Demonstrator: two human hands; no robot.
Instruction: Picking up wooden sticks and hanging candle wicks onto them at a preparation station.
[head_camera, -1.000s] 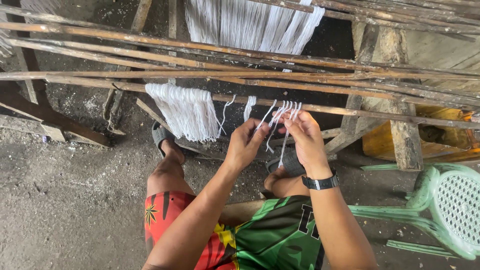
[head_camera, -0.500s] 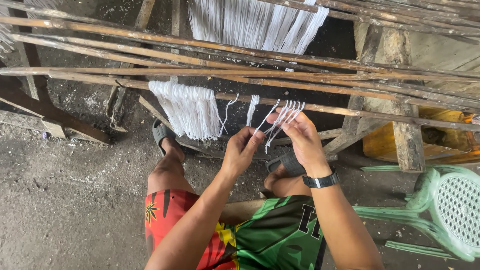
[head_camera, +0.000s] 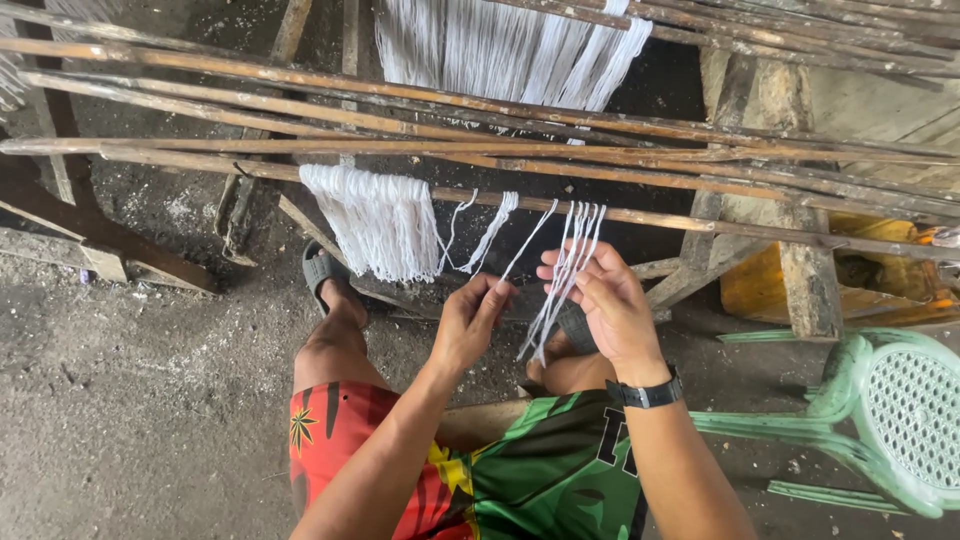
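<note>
White cotton strands (head_camera: 572, 248) hang from a wooden rod (head_camera: 640, 215) of a rough frame in front of me. My right hand (head_camera: 605, 305) has several of these strands running across its spread fingers and palm. My left hand (head_camera: 468, 320) pinches one or two strands (head_camera: 492, 238) between thumb and fingers, just left of the right hand. A thick bunch of finished white strands (head_camera: 375, 220) hangs on the same rod further left. I wear a black watch (head_camera: 648, 393) on the right wrist.
Several long wooden poles (head_camera: 400, 130) cross the frame above the hands, with more white yarn (head_camera: 510, 50) behind. A green plastic chair (head_camera: 880, 415) stands at right, a yellow container (head_camera: 860, 265) behind it. My sandalled feet (head_camera: 325, 270) rest on the dirt floor.
Both hands have dropped lower and toward me, drawing the strands out longer from the rod. The right hand's fingers have spread with the strands across them.
</note>
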